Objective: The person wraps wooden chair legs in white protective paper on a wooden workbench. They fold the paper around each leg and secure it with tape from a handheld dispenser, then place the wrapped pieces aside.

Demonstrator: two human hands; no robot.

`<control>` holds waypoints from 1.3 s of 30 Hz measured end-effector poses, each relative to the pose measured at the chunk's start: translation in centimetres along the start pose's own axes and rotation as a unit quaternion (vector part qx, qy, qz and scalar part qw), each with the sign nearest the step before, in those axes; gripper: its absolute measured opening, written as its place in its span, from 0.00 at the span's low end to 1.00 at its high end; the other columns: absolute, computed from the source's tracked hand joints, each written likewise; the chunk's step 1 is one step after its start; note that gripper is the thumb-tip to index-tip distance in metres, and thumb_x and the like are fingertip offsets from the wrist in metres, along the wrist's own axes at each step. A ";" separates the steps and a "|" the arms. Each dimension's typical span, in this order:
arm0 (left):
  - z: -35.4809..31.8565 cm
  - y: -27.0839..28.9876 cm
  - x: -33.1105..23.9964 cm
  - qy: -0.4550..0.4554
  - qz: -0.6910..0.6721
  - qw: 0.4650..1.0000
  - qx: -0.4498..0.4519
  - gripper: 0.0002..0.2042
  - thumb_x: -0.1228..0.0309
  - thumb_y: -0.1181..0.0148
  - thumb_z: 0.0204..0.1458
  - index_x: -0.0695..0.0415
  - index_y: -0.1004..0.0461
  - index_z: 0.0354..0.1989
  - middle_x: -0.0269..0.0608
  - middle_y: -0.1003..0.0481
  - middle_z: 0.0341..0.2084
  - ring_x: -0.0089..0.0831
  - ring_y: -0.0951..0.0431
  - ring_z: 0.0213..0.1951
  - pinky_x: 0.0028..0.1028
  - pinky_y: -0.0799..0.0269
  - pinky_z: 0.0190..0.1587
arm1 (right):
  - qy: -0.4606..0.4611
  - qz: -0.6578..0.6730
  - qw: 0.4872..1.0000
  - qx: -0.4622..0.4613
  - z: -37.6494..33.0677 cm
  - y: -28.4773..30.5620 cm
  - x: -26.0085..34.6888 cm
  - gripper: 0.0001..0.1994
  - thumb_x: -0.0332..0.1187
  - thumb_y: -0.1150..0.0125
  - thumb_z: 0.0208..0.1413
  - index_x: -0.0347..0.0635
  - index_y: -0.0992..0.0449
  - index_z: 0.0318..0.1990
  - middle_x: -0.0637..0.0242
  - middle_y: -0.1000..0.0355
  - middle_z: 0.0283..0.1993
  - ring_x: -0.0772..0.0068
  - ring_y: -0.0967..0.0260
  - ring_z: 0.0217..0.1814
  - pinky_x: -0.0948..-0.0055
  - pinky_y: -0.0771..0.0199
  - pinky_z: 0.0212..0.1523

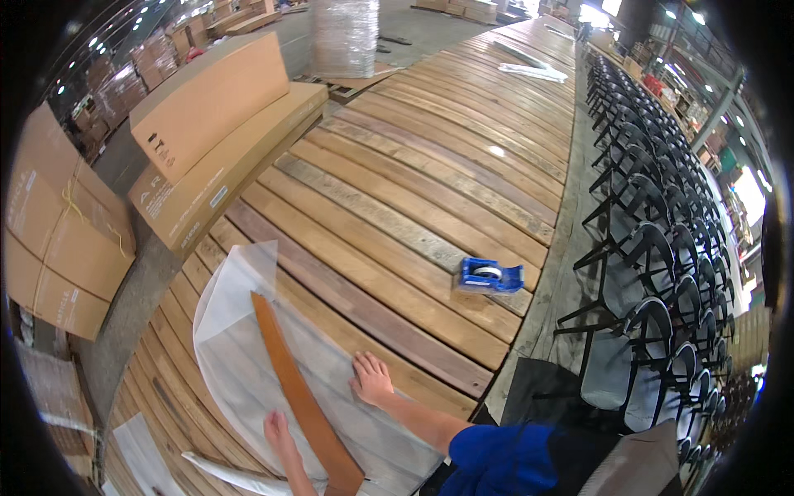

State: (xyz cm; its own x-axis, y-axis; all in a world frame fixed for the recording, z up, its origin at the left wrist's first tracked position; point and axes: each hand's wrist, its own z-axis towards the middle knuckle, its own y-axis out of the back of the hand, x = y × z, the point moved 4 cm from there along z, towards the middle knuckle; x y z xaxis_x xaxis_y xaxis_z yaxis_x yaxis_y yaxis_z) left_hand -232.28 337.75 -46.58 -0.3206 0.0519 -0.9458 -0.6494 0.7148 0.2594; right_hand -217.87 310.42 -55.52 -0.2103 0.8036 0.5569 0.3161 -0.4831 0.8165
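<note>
In the head view, had the right hand (372, 379) palm down at the edge of a translucent white sheet (236, 347), with the fingers stretched out, slightly spread and released, to the right of a long brown piece (291, 364). Had the left hand (279, 431) just to the left of the same piece, over the sheet, with the fingers bent; could not tell from this blurred hand whether grasping anything or only touching.

Saw the brown piece lying lengthwise on the sheet between both hands, narrow at the far end and bent at the near end. Found the sheet spread on a long slatted wooden counter (397, 236), with a far corner folded over. Noticed a blue tape dispenser (506, 283) near the counter's right edge, well apart from the hands, and a white rolled strip (236, 477) at the lower left.

Saw farther off, on the counter's far part, some white strips (533, 73). Made out rows of black chairs (605, 382) along the right, large cardboard boxes (219, 107) on the left, and a wrapped stack (343, 37) beyond the boxes. Glimpsed a blue sleeve (504, 455) on the right arm.
</note>
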 end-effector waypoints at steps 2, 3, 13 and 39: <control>6.0 -1.7 -4.0 -0.006 0.049 0.998 0.044 0.21 0.69 0.38 0.61 0.64 0.31 0.60 0.46 0.27 0.53 0.34 0.26 0.54 0.31 0.31 0.60 | -0.121 -0.040 0.990 -0.057 1.3 -1.7 2.8 0.33 0.47 0.49 0.64 0.46 0.44 0.73 0.54 0.53 0.79 0.50 0.61 0.82 0.45 0.61 0.78; 10.4 -0.9 -1.4 -0.010 0.043 0.998 0.045 0.22 0.68 0.35 0.58 0.64 0.30 0.59 0.46 0.26 0.54 0.35 0.26 0.54 0.32 0.32 0.61 | -0.149 -0.088 0.981 -0.088 1.5 -3.1 3.7 0.31 0.46 0.49 0.63 0.46 0.41 0.72 0.57 0.49 0.78 0.50 0.57 0.81 0.44 0.60 0.77; 43.3 -3.3 -9.6 -0.205 0.559 0.778 -0.200 0.35 0.49 0.35 0.52 0.52 0.36 0.66 0.47 0.27 0.57 0.46 0.31 0.61 0.47 0.40 0.63 | -0.132 -0.153 0.969 -0.139 2.2 -4.5 3.9 0.23 0.44 0.47 0.62 0.49 0.29 0.63 0.53 0.42 0.74 0.43 0.56 0.79 0.38 0.66 0.76; 46.3 -1.0 -11.2 -0.104 0.376 0.919 -0.064 0.15 0.52 0.36 0.56 0.49 0.18 0.40 0.39 0.17 0.37 0.42 0.17 0.42 0.42 0.24 0.43 | -0.210 0.019 0.974 -0.085 13.5 -7.4 21.2 0.52 0.43 0.24 0.41 0.34 0.49 0.71 0.50 0.41 0.63 0.48 0.48 0.69 0.49 0.48 0.68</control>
State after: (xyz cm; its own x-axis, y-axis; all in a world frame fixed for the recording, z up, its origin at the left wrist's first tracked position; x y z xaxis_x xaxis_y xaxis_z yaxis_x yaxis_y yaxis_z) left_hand -196.11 368.70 -45.33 -0.5820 0.6387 -0.5033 -0.3785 0.3351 0.8628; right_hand -212.20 335.76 -51.84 0.2075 0.8385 0.5039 0.1509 -0.5364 0.8304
